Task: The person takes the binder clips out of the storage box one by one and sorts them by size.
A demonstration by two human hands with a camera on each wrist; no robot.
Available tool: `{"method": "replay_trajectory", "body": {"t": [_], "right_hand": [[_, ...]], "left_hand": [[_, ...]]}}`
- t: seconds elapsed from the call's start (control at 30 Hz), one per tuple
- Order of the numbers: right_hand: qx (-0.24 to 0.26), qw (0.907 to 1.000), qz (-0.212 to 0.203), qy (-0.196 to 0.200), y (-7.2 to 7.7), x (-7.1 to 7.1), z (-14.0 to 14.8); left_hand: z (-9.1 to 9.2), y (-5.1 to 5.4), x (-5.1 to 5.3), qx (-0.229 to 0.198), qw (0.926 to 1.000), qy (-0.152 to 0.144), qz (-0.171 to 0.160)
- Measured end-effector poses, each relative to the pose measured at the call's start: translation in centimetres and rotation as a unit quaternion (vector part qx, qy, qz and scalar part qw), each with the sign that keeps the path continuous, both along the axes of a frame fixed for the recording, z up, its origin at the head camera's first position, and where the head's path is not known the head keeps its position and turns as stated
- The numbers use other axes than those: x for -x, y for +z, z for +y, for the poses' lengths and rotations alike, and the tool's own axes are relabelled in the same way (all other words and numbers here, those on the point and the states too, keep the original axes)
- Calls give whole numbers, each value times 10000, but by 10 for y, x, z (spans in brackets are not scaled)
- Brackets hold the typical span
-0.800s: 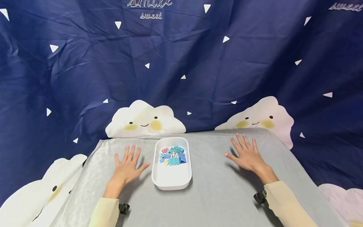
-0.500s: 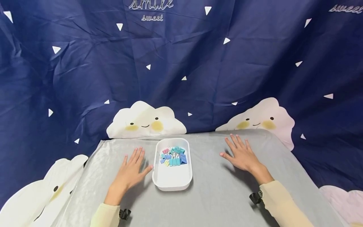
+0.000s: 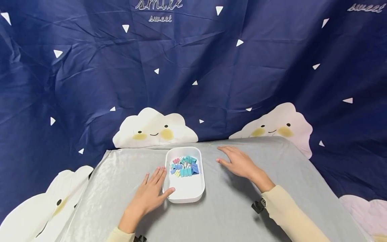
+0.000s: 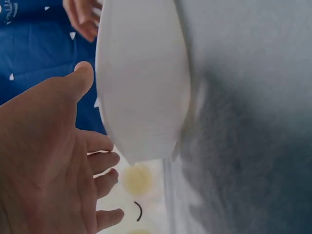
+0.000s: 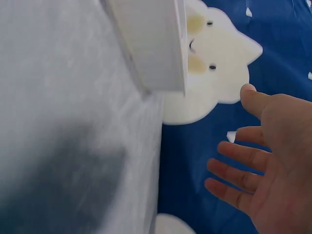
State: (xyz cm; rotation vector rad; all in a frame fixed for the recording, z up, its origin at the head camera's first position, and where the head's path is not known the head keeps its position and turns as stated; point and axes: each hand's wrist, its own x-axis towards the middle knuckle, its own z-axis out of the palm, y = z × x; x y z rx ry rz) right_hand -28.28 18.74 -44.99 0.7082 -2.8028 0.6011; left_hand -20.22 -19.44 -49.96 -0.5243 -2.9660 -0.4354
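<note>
A white rectangular tray (image 3: 185, 189) stands on the grey cloth, holding several binder clips (image 3: 185, 171) in teal, blue, pink and yellow, bunched toward its far end. My left hand (image 3: 148, 197) is at the tray's left rim, fingers extended and thumb spread. From the left wrist view, the palm faces the tray wall (image 4: 144, 73); whether a fingertip touches it I cannot tell. To the right of the tray, my right hand (image 3: 239, 164) hovers above the cloth, apart from the tray, its fingers loosely bent and holding nothing. In the right wrist view its palm shows bare.
Grey cloth (image 3: 229, 208) covers the table around the tray. Behind it hangs a dark blue curtain (image 3: 193, 67) with white triangles and smiling clouds (image 3: 155, 129). Dark wrist cameras (image 3: 258, 205) sit at the sleeves.
Both hands have moved inward toward the tray: the left to the right and slightly nearer me, the right to the left. The tray and clips stay in place.
</note>
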Motion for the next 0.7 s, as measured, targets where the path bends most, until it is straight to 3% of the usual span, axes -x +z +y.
{"method": "replay_trajectory", "body": {"t": [0.37, 0.7], "right_hand": [[-232, 9971, -196, 703, 14, 6, -66], [-480, 9909, -544, 1137, 1, 20, -112]], "left_hand": [[2, -12, -1, -332, 9987, -135, -356], [-2, -15, 1, -558, 9976, -242, -343]]}}
